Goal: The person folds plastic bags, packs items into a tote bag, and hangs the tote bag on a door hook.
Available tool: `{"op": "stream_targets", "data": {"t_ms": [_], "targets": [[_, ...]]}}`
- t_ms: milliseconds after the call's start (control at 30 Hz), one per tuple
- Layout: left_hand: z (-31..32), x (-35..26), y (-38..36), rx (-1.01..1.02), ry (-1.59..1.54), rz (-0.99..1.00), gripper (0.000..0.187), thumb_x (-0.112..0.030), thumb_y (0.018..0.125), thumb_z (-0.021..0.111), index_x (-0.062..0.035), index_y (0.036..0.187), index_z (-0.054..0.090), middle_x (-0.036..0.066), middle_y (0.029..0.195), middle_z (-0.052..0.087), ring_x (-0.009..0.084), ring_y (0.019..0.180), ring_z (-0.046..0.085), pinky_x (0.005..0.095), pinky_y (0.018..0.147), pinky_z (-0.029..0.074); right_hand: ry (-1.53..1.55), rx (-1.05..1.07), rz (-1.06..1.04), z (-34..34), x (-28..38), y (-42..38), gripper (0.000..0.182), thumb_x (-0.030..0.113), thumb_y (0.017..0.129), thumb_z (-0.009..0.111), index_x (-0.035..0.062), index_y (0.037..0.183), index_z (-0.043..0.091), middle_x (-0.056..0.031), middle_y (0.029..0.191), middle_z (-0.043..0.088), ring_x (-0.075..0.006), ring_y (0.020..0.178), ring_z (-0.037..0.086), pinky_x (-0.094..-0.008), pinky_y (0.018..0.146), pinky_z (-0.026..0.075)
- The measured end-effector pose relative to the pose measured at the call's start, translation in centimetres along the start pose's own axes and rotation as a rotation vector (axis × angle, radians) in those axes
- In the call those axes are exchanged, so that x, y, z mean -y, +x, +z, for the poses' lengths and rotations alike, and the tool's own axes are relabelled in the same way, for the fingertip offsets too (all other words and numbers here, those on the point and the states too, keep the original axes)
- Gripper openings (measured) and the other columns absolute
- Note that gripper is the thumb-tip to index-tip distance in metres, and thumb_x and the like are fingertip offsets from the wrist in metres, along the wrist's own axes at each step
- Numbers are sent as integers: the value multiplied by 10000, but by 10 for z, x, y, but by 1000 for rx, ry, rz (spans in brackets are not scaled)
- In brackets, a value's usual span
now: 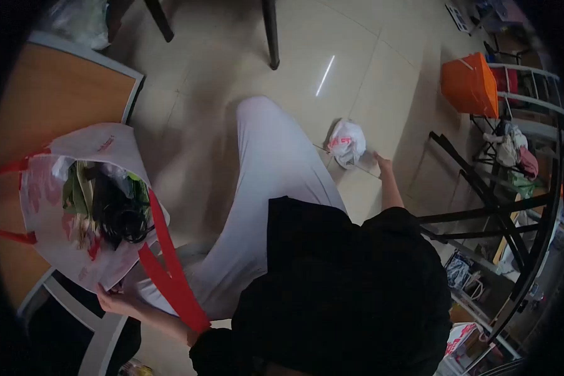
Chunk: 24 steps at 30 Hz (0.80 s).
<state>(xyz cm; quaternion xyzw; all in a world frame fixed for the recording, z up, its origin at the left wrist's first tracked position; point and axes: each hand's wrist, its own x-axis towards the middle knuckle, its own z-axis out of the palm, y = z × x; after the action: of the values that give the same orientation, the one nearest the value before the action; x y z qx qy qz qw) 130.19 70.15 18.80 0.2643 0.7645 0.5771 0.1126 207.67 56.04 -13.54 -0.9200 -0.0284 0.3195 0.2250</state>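
Observation:
My left hand (111, 302) is at the lower edge of a large white shopping bag (100, 143) with red handles, its fingers closed on the bag's edge. The bag's mouth faces me, showing a tangle of black cable (130, 224), green items and clear plastic inside. One red strap (172, 276) hangs over my left forearm. To the right, my right hand (383, 163) reaches out low over the floor with its fingers stretched and nothing visible in them. Just left of those fingertips, apart from them, is a small knotted-looking white plastic bag (347, 143) with red print.
A wooden panel with a grey edge (69, 78) stands behind the shopping bag. Dark furniture legs (269, 37) rise ahead. On the right are an orange box (470, 84), black metal bars (482, 188) and cluttered shelves (482, 294). Glossy tiles (319, 37) cover the floor.

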Motion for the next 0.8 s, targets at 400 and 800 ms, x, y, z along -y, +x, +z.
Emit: {"op": "stream_targets", "data": {"t_ms": [400, 800], "targets": [[9, -5, -5, -21, 33, 62, 236, -200, 836, 541, -10, 697, 560, -16, 524, 408, 65, 465, 327, 226, 437, 238, -266, -182, -188, 83, 130, -117, 1153, 582, 468, 754, 184, 1365, 150, -263, 1357, 167, -395, 1247, 233, -667, 907, 212], [-11, 13, -20, -166, -185, -245, 195, -192, 789, 619, -40, 895, 556, 48, 842, 554, 98, 748, 501, 224, 581, 394, -208, -269, -622, 129, 89, -67, 808, 311, 565, 738, 24, 1216, 354, -223, 1144, 460, -391, 942, 525, -441, 810, 444]]}}
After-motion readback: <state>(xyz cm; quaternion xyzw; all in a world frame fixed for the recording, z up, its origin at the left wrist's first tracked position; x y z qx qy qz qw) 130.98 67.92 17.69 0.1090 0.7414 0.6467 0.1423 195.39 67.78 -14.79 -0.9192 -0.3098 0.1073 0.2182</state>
